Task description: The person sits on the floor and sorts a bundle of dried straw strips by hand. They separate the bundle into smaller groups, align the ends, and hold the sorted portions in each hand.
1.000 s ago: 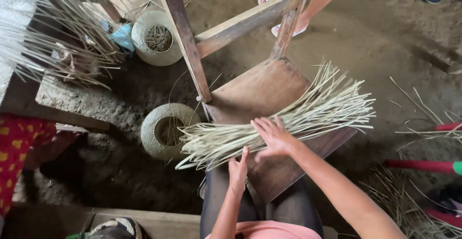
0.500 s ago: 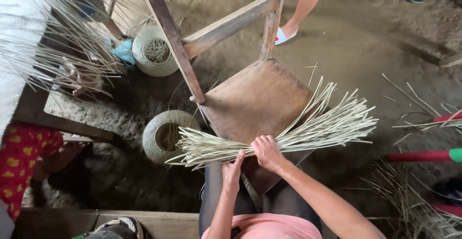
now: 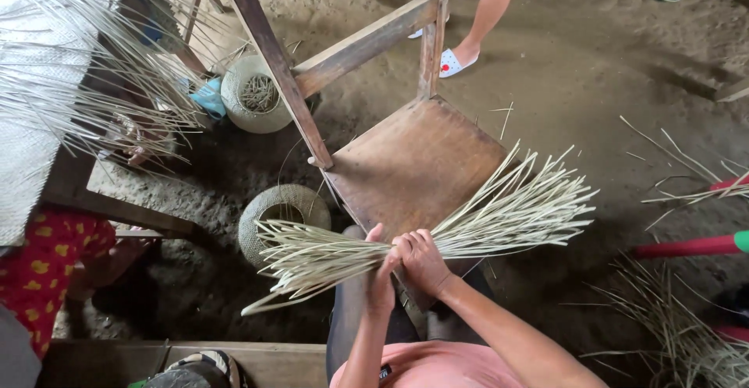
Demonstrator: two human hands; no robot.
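A long bundle of pale straw strips (image 3: 499, 216) lies across my lap and the near edge of a brown wooden seat board (image 3: 413, 161). My right hand (image 3: 425, 259) is closed around the middle of the bundle from above. My left hand (image 3: 380, 275) presses against the same spot from the near side, fingers wrapped on the strips. The strips fan out to the right and taper into a loose tail at the lower left.
A round woven basket (image 3: 282, 216) sits on the dirt floor left of the seat; a second basket (image 3: 253, 95) is further back. Wooden frame legs (image 3: 273, 60) rise over the seat. Another person's leg (image 3: 484, 21) stands behind. More straw lies far left and lower right.
Both hands have come together on the bundle's middle and gathered the strips tighter. The bundle has shifted slightly toward me.
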